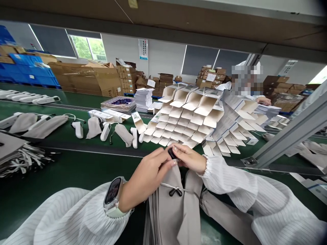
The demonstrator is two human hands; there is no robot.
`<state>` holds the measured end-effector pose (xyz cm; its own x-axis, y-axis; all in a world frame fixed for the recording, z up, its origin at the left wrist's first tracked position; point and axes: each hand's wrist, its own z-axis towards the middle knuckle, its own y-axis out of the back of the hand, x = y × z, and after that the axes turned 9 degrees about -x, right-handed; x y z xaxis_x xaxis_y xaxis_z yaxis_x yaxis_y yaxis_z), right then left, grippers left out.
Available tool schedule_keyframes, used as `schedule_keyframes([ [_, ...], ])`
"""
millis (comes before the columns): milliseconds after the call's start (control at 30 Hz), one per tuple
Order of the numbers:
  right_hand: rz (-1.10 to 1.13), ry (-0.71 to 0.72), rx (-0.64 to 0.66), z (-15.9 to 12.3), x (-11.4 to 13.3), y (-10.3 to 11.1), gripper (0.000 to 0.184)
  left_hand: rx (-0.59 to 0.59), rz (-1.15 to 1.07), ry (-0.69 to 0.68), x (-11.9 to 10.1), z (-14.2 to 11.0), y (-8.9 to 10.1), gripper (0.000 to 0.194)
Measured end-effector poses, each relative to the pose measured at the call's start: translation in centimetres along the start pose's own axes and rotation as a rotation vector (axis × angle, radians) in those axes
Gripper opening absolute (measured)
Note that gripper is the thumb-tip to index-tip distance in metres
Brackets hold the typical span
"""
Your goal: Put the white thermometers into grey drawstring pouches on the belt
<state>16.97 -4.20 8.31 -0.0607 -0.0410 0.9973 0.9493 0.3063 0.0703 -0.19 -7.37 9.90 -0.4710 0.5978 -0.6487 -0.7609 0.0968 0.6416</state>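
Note:
Both my hands meet in the middle, above a stack of grey drawstring pouches (168, 211). My left hand (146, 173) is closed, its thumb and fingers pinching at the top end of a grey pouch (172, 175). From the right, my right hand (190, 158) is closed on a small black piece (171, 153) at that same end; its exact kind is partly hidden by fingers. Below them, a white cord with black cord locks (175, 192) lies across the pouches. Another grey pouch (227, 214) stretches out to the right under my right sleeve.
Open white boxes (178, 119) are stacked ahead on the green conveyor. White handheld devices (105, 132) and filled pouches (124, 134) lie left of them. More flat pouches (12, 149) sit at far left. A metal post (286, 129) rises at right; a person (246, 81) works beyond.

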Motion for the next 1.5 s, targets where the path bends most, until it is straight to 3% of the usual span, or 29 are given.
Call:
schedule_keyframes([
  [100, -0.2, -0.101, 0.05, -0.7, 0.1, -0.1, 0.05, -0.027, -0.021, -0.014, 0.2, 0.7, -0.2, 0.022],
  [267, -0.479, 0.098, 0.079, -2.3, 0.2, 1.3, 0.057, 0.069, 0.015, 0.007, 1.3, 1.3, 0.8, 0.022],
  [433, -0.386, 0.017, -0.405, -3.4, -0.8, 5.7, 0.055, 0.303, 0.06, 0.111, 2.1, 0.7, 3.4, 0.04],
  [500, -0.44, 0.081, -0.392, -3.6, -1.0, 6.1, 0.051, 0.274, -0.038, 0.153, 1.7, 0.7, 3.4, 0.038],
  [633, -0.644, 0.382, -0.095, -4.0, 0.1, 3.1, 0.045, 0.281, -0.307, 0.126, 0.1, 1.2, 1.3, 0.029],
  [700, -0.702, 0.546, -0.132, -4.6, 0.7, 1.1, 0.045, 0.277, -0.287, 0.041, -0.4, 1.2, 0.2, 0.028],
  [767, -0.715, 0.624, -0.318, -5.5, 0.9, -0.1, 0.03, 0.239, -0.19, -0.037, -0.4, 0.9, -0.4, 0.023],
  [833, -0.748, 0.561, -0.388, -6.5, 0.4, -0.6, 0.016, 0.252, -0.111, -0.081, 0.1, 0.1, -0.5, 0.013],
  [967, -0.85, 0.293, -0.158, -7.8, -1.3, -0.7, 0.015, 0.357, -0.025, -0.122, 1.6, -1.4, -0.5, 0.008],
  [1167, -0.713, 0.141, -0.033, -7.6, -2.5, -1.8, 0.022, 0.38, 0.051, -0.164, 2.2, -1.4, -1.3, 0.012],
  [1367, -0.657, 0.189, -0.212, -7.8, -2.7, -2.7, 0.007, 0.347, 0.043, -0.204, 2.5, -1.4, -1.4, 0.021],
  [1500, -0.697, 0.406, -0.281, -7.7, -3.3, -2.9, 0.007, 0.379, 0.049, -0.218, 2.2, -1.2, -1.6, 0.025],
])
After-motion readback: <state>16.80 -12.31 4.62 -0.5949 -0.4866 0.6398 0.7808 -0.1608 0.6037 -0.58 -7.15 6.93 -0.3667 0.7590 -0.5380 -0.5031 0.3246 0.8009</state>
